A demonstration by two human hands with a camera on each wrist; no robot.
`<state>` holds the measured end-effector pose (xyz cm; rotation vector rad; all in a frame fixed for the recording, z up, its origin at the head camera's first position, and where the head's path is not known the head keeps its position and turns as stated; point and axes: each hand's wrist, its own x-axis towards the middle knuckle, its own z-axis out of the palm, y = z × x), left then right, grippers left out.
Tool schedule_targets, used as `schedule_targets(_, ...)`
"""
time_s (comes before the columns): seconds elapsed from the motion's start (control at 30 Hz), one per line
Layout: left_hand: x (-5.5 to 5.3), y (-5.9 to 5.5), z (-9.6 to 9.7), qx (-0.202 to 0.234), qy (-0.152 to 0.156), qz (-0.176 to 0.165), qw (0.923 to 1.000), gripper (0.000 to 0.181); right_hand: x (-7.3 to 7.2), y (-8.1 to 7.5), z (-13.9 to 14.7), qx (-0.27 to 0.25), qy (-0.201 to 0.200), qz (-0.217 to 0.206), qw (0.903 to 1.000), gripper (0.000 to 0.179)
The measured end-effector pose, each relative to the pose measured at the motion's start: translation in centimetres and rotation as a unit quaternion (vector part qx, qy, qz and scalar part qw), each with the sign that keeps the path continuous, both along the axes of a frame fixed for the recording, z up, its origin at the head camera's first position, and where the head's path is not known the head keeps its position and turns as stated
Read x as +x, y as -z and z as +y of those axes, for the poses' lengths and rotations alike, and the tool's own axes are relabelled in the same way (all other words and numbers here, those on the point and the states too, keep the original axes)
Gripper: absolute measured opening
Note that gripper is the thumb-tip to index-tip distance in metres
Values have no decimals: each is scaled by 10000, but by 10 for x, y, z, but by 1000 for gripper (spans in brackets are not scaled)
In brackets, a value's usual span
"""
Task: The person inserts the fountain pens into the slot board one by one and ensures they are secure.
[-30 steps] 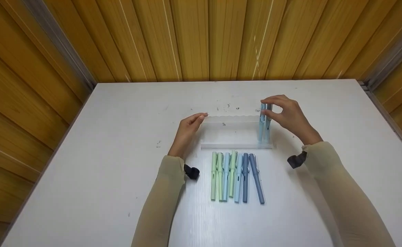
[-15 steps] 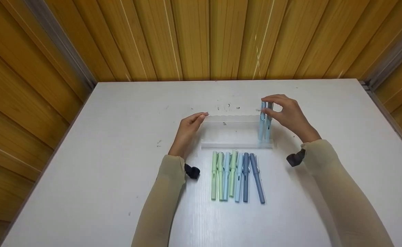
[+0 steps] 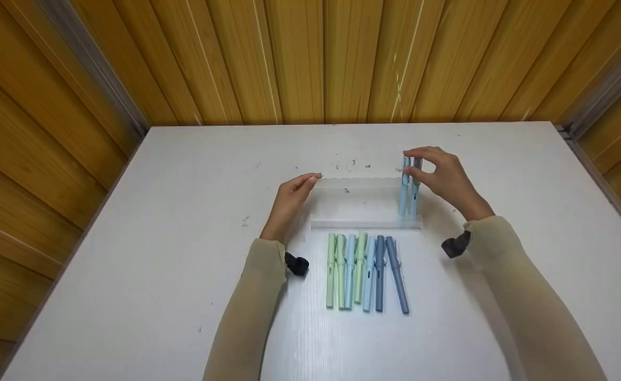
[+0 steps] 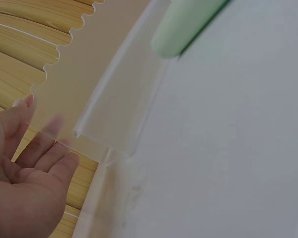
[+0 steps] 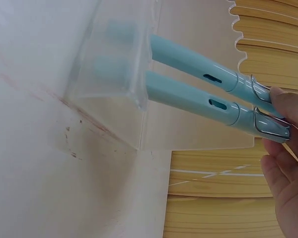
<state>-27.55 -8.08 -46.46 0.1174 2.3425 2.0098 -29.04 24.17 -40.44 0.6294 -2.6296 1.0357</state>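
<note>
A clear acrylic pen stand [image 3: 355, 198] with a scalloped top edge stands mid-table. At its left end my left hand [image 3: 293, 198] pinches the upper corner; in the left wrist view some fingers of the left hand [image 4: 35, 168] show through the panel. Two light blue fountain pens stand side by side at the right end, their lower ends in the front trough [image 5: 114, 54]. My right hand [image 3: 445, 177] pinches the capped top of the left pen [image 3: 404, 196]. Close beside it is the right pen [image 3: 414, 201], also capped, its clip near the fingers [image 5: 273, 173].
In front of the stand lies a row of capped pens: light green pens [image 3: 330, 275], light blue pens [image 3: 368, 280] and dark blue pens [image 3: 379, 275], the rightmost slanted. The white table [image 3: 183, 211] meets yellow wood-look walls [image 3: 299, 63] behind.
Almost nothing differs. Both hands keep their places on the stand and the pen, and the right forearm shifts very slightly.
</note>
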Motion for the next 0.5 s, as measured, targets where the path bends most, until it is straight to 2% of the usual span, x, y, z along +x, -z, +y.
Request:
schedule_targets(0.33, -2, 1, 2, 23, -18, -35, 10000, 35, 1, 1, 2, -46, 87, -31, 9999, 42)
schedule_targets(0.5, -1, 4, 3, -63, -58, -61, 9999, 36, 7, -3, 2, -221, 130, 174, 9995, 41)
